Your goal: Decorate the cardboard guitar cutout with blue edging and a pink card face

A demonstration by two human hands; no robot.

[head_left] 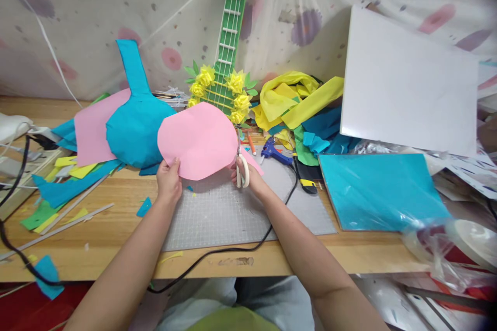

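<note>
In the middle of the frame, the left hand point(170, 180) pinches the lower-left edge of a rounded, pale pink paper sheet point(198, 142) between thumb and fingers, holding it up above the grey gridded cutting mat point(217, 222). The right hand point(252, 178), at the sheet's right edge, is closed around cream-handled metal scissors point(244, 175), their blades pointing toward the top of the frame along that edge. A blue, guitar-shaped paper-covered piece point(135, 129) lies left of centre on the wooden desk point(104, 240); a green model guitar with yellow flowers point(228, 36) stands at upper centre. A blue glue gun point(275, 151) lies right of the scissors.
</note>
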